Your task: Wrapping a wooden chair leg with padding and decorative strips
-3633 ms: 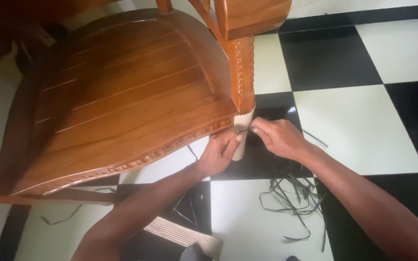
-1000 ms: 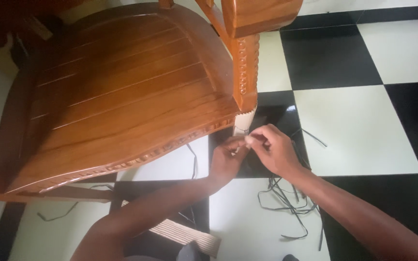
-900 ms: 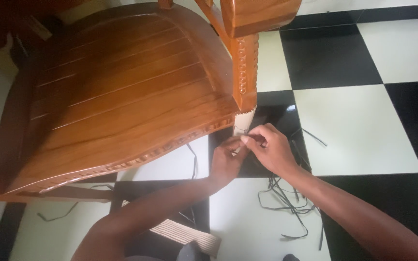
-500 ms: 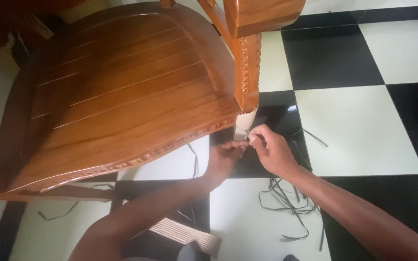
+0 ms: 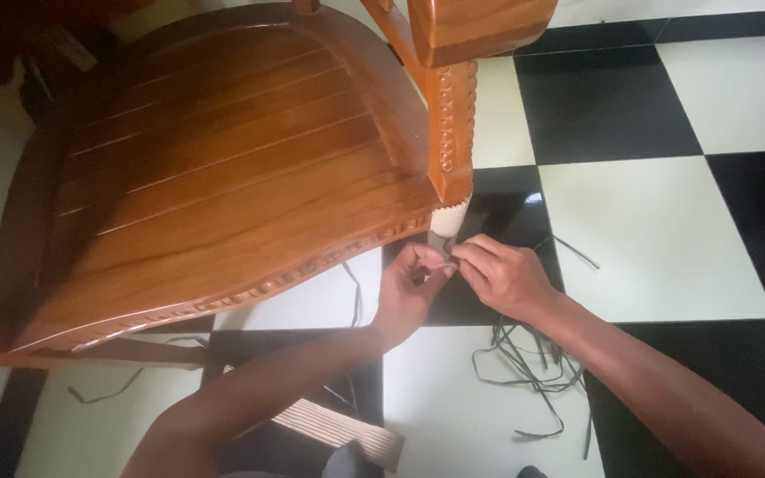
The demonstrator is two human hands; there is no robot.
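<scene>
below chair leg | hands: left, right meet, pinching dark strip

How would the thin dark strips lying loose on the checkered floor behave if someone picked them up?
The thin dark strips probably flop and dangle, since they lie curled and tangled. They look light, being narrow and flat. Lifting one may drag others along, as they cross.

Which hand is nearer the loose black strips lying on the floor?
Right. The right hand is just above the black strips; the left hand sits farther off, under the chair seat edge.
</scene>
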